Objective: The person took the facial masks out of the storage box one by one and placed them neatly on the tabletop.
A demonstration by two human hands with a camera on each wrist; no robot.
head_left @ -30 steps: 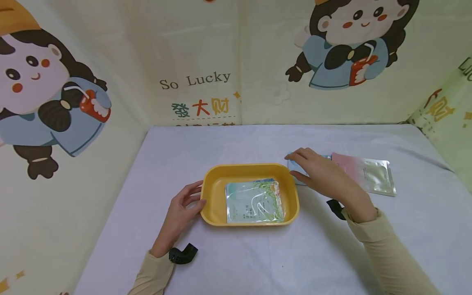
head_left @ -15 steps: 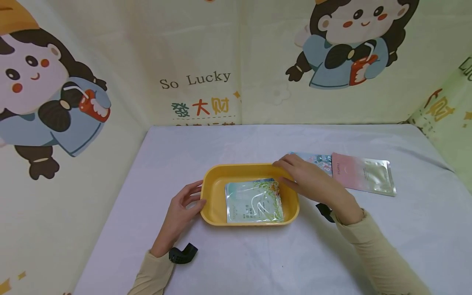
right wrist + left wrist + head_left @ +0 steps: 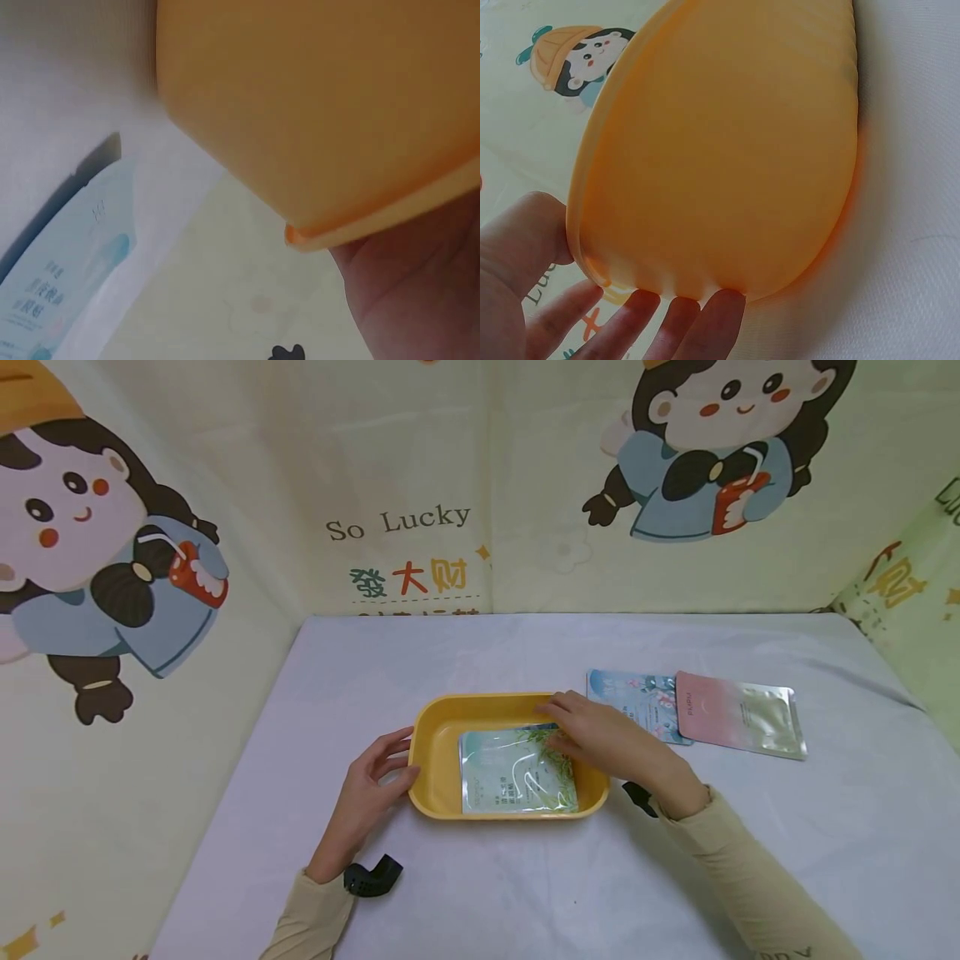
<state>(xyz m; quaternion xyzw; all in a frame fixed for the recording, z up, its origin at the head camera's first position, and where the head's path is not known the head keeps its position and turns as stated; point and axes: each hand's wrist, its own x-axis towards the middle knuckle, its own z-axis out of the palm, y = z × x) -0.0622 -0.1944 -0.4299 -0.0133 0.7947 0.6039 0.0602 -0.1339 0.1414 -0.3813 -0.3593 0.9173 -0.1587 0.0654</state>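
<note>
Right hand (image 3: 603, 735) is over the R end of the yellow tray (image 3: 435, 764), fingertips above the inside at the far R, near the top R corner of the pale green packet (image 3: 502, 772). Thumb & fingers look bent w/ a small gap between; can't tell if they pinch the packet or just hang over it. R wrist view is no help – tray side hides the fingers.

Left hand (image 3: 375, 785) is at the tray's L end, fingers & thumb spread fairly wide, tips touching the outside wall & rim; L wrist view shows the same, thumb up by the rim, fingertips along the end.

Green packet lies flat in the tray, toward the middle & R, w/ printed leaves at its R end & a thin strip of sth bluish at its top edge.

R of the tray, on the table (image 3: 480, 902), is a blue flowered packet (image 3: 630, 693), partly hidden by the R hand. Next to it, a pink & silver packet (image 3: 738, 714) – its L edge overlaps the blue one.

Table's covered in white cloth. Both sleeves beige; black gadget (image 3: 372, 877) at the L wrist, another at the R. Behind: cream curtain (image 3: 540, 568) w/ cartoon figures & "So Lucky" lettering.
</note>
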